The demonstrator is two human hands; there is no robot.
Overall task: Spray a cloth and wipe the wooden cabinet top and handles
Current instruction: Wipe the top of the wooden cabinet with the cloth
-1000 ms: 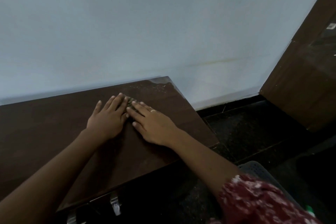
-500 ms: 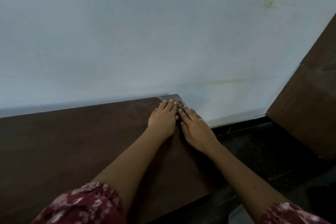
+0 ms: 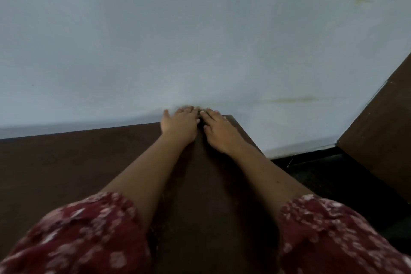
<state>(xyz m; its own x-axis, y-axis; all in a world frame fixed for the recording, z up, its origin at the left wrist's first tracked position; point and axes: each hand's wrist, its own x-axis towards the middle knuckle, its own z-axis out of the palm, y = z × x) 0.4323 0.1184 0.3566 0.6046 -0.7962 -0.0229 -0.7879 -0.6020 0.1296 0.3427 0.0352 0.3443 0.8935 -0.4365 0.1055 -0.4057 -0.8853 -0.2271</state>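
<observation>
The dark brown wooden cabinet top [image 3: 77, 162] fills the lower left and centre of the head view. My left hand [image 3: 180, 124] and my right hand [image 3: 219, 131] lie flat side by side at its far right corner, against the wall. Both press down on a small greenish cloth [image 3: 201, 112]; only a sliver of it shows between the fingertips, the rest hidden under my palms. The cabinet handles and any spray bottle are out of view.
A pale blue-grey wall [image 3: 200, 40] rises directly behind the cabinet. A dark wooden panel [image 3: 382, 131] stands at the right. Dark floor [image 3: 322, 173] lies beyond the cabinet's right edge. My red floral sleeves fill the bottom corners.
Both hands have slid the cloth away from me, from the middle of the top to its far right corner at the wall. My head has leaned forward over the cabinet.
</observation>
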